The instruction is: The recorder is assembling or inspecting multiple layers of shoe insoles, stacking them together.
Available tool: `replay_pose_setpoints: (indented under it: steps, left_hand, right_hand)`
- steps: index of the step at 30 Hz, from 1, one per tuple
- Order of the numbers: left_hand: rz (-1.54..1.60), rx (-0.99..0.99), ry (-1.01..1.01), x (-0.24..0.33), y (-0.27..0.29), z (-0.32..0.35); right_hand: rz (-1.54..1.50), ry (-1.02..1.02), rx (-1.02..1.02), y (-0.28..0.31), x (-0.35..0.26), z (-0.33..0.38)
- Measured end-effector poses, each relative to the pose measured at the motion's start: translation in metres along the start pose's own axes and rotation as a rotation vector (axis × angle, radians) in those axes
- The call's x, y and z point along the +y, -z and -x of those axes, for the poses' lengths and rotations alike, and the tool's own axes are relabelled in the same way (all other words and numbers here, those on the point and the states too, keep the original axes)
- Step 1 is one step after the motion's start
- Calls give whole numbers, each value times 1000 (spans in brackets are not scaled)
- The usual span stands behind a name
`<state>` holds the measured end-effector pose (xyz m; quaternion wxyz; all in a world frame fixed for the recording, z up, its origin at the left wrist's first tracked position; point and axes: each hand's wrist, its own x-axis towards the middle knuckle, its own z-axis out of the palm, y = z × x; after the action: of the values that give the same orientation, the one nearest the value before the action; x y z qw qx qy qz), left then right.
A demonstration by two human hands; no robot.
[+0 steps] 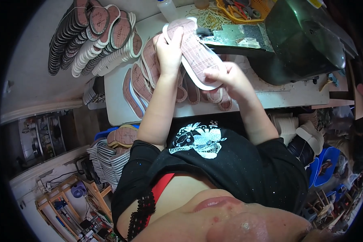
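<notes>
Both my hands hold one shoe sole (199, 54), with a pinkish checked face and a white rim, tilted above the white table. My left hand (169, 52) grips its upper left edge, thumb on the checked face. Its lower end is pinched in my right hand (228, 80), thumb on top and fingers partly hidden beneath. The sole's upper right edge is close beside the tip of a dark green machine's arm (240, 36); I cannot tell whether they touch. More pinkish soles (139, 80) lie on the table, under and left of my forearms.
Bundled soles (94, 36) stand at the far left. Behind the arm are tangled cord (205, 19), a yellow basket of tools (246, 18) and a clear bottle (167, 9). The bulky machine body (302, 40) fills the far right. More stacked soles (107, 161) sit below the table's left.
</notes>
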<state>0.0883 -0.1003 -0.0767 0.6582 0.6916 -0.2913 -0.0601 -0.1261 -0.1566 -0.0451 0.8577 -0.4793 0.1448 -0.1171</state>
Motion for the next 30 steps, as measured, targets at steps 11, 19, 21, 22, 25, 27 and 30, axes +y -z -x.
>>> replay_pose_setpoints:
  steps: [11,19,21,22,25,27,30]
  left_hand:
    - [-132,-253,220,31,5,-38]
    - [-687,-685,-600,50,28,-93]
    - [-712,-1072,-549,56,26,-99]
    - [-705,-1069,-546,60,27,-102]
    - [-661,-1305,-399,67,28,-114]
    - [-596,-1378,-184,70,30,-115]
    - [-478,-1409,-27,73,34,-105]
  right_hand:
    - [-144,185,180,-39,23,-33]
    - [-188,193,213,-54,13,-57]
    - [-170,181,233,-55,8,-55]
    - [-158,173,252,-56,6,-55]
    - [-143,164,278,-55,6,-57]
    - [-119,143,276,-54,3,-57]
    - [-93,113,267,-52,0,-56]
